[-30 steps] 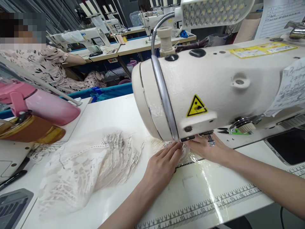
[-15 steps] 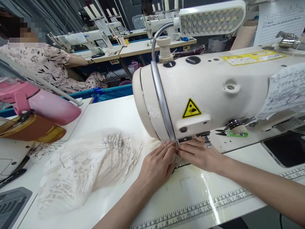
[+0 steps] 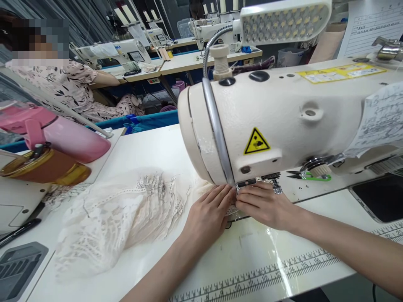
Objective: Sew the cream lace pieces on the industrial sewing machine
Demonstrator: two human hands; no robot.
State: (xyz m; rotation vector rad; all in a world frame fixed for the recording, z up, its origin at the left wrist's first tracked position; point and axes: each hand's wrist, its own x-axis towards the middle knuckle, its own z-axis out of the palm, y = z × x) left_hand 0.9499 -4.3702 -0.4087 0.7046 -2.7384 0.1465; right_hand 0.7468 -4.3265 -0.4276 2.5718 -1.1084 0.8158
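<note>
My left hand (image 3: 206,212) lies beneath the head of a white sewing machine (image 3: 283,111), its fingers close together and pressing a piece of lace fabric (image 3: 232,210). From the other side, my right hand (image 3: 267,204) pinches the same lace with bent fingers right by the presser foot. The fingertips of both hands nearly meet there, and they and the machine head hide most of the lace and the needle. Left of my hands, a crumpled heap of cream lace (image 3: 103,228) with gathered, dark-threaded edges spreads over the white table (image 3: 151,151).
Green-handled thread snips (image 3: 321,177) and a phone (image 3: 378,201) lie right of the needle area. A ruler strip (image 3: 252,281) runs along the front edge. At left stand a pink bottle (image 3: 72,134) and an amber container (image 3: 47,167). A co-worker (image 3: 63,88) sits beyond.
The view has shifted slightly, so most things appear a little further right. Both hands stay at the presser foot, and the lace between them shows slightly differently.
</note>
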